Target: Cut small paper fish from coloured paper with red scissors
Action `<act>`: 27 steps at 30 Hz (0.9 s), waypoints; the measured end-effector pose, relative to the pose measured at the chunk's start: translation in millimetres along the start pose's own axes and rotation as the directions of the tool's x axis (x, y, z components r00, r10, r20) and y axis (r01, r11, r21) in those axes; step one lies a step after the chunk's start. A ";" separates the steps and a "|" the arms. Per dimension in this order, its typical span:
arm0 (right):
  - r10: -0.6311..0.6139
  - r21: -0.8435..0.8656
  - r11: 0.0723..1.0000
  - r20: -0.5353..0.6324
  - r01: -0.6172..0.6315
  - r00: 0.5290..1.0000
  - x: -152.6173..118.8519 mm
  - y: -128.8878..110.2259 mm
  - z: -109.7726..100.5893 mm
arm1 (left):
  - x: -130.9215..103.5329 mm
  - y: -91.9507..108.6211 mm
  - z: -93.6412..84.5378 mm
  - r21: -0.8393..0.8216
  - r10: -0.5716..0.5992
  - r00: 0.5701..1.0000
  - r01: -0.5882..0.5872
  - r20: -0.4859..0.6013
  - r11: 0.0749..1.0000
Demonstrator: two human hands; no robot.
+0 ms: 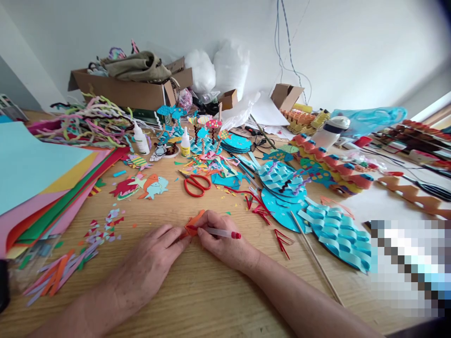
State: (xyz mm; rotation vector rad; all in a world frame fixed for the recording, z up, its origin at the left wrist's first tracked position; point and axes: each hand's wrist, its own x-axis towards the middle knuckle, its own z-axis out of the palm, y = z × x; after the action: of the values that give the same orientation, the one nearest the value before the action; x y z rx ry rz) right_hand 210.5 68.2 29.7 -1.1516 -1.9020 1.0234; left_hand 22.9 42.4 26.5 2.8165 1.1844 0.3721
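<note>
My left hand (pixel 157 253) rests on the wooden table (pixel 197 300), its fingers pressed together on a small orange paper piece (pixel 193 223). Closed round a pen with a red end (pixel 221 232), my right hand (pixel 221 241) meets the same piece from the right. The pen's tip is hard to make out among the fingers. Red-handled scissors (pixel 197 184) lie just beyond the hands. Paper fish cutouts (pixel 155 184) are spread to their left, and small paper scraps (pixel 105 225) lie left of my left hand.
Coloured paper sheets (pixel 38 164) fill the left side. Two glue bottles (pixel 185 143) stand behind the scissors. Blue woven paper discs (pixel 340 232), red pipe cleaners (pixel 259 206) and a thin stick (pixel 315 256) lie to the right. A cardboard box (pixel 120 91) stands at the back.
</note>
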 end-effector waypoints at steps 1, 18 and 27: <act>0.000 -0.003 1.000 -0.005 0.000 1.000 0.0 0.0 -0.2 | -0.2 -0.2 0.4 -0.002 0.000 1.000 0.000 -0.006 1.000; 0.048 -0.044 0.998 -0.035 -0.049 0.998 1.1 0.7 0.9 | -1.8 -0.3 2.4 0.012 0.017 1.000 -0.017 -0.004 1.000; 0.053 -0.083 0.995 -0.064 -0.058 0.997 0.5 0.5 0.4 | 0.6 0.0 -1.0 0.024 0.030 1.000 -0.030 0.006 0.999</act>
State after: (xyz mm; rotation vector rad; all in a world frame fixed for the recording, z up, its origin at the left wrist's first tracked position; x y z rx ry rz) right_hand 210.2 68.7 29.2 -1.2761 -1.8894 0.9333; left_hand 23.0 42.8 27.6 2.8569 1.1552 0.3535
